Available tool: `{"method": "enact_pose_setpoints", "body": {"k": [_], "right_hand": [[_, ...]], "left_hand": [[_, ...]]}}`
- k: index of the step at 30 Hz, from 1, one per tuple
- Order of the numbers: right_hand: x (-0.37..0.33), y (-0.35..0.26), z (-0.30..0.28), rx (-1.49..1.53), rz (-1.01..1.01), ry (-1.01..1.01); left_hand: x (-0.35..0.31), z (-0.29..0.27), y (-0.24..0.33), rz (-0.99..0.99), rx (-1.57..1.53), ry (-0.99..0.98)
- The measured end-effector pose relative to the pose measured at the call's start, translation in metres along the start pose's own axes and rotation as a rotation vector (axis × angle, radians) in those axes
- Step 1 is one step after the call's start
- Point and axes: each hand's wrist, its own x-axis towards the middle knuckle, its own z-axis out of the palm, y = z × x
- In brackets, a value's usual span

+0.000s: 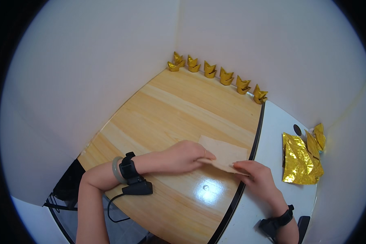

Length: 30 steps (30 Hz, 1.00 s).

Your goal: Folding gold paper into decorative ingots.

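Note:
Between my two hands is a sheet of plain tan paper (225, 151), its far part lying flat on the wooden table and its near edge lifted and bent over. My left hand (188, 156) pinches the left end of that near edge, thumb and fingers closed on it. At the right end, my right hand (254, 174) grips the same edge between thumb and fingers. Part of the paper is hidden under the fingers. To the right of my right hand lie shiny gold foil sheets (300, 160) on a white tabletop.
Several folded gold foil ingot shapes (226, 76) stand in a row along the back wall. Black edging (256, 140) divides the wooden tabletop (166, 110) from the white one (274, 126). Pale partition walls (97, 53) close in the sides. A black cable (110, 209) hangs from my left wrist device.

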Motion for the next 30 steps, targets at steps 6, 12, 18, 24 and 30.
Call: {"method": "enact_pose_setpoints", "body": {"k": [6, 12, 18, 24, 30], "right_hand": [[0.007, -0.008, -0.001, 0.274, 0.467, 0.078], [0.011, -0.004, 0.007, -0.385, 0.037, 0.355], [0.015, -0.021, 0.018, -0.339, -0.170, -0.062], [0.012, -0.018, 0.020, -0.387, -0.174, -0.225], [0.014, -0.008, 0.009, -0.431, -0.065, -0.257]], "left_hand": [[0.002, 0.005, 0.002, -0.197, -0.156, 0.313], [0.009, 0.008, -0.001, -0.020, 0.172, 0.429], [0.007, 0.021, -0.012, 0.233, 0.219, -0.050], [0.001, 0.018, -0.004, 0.251, 0.260, -0.119], [0.002, 0.019, -0.005, 0.270, 0.286, -0.119]]}}
